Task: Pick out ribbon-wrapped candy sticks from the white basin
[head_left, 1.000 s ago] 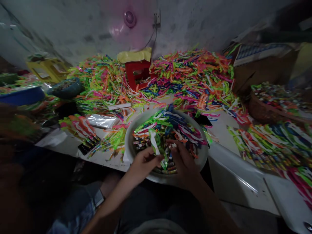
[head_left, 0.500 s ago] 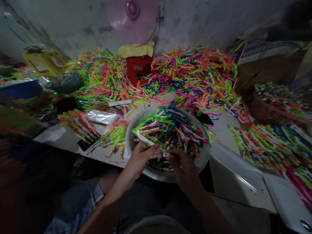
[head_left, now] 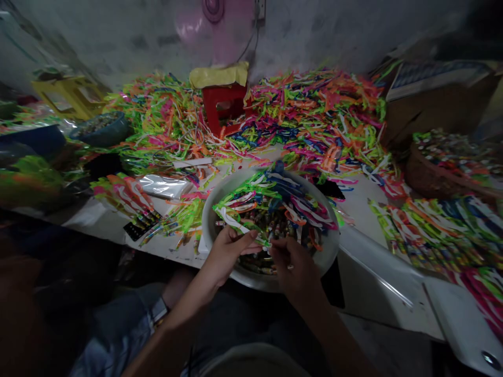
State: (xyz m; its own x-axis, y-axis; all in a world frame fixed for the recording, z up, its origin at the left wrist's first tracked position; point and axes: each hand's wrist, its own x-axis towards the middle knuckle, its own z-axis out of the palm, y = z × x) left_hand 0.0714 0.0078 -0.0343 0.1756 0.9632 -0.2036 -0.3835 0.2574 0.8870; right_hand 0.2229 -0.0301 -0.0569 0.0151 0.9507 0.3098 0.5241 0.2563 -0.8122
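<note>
The left hand [head_left: 226, 254] holds a white-and-green strip [head_left: 233, 221] in a narrow pinch between thumb and fingers. The strip is positioned above the grey basin [head_left: 255, 285], slanting from upper left to lower right. The right hand [head_left: 296, 264] has its fingers curled beside the strip's lower green end; whether they grip it cannot be told, because the contact area is too small and dark.

The basin contains short printed sticks [head_left: 271, 222] at its centre and multicoloured strips [head_left: 271, 191] toward its far side. It stands at the near edge of the white table [head_left: 365, 193]. A clear packet [head_left: 163, 187] lies to the left of the basin. Behind the basin, a red stool [head_left: 210, 102] with a yellow cover [head_left: 220, 74] stands between 2 heaps of bright strips [head_left: 326, 110].
</note>
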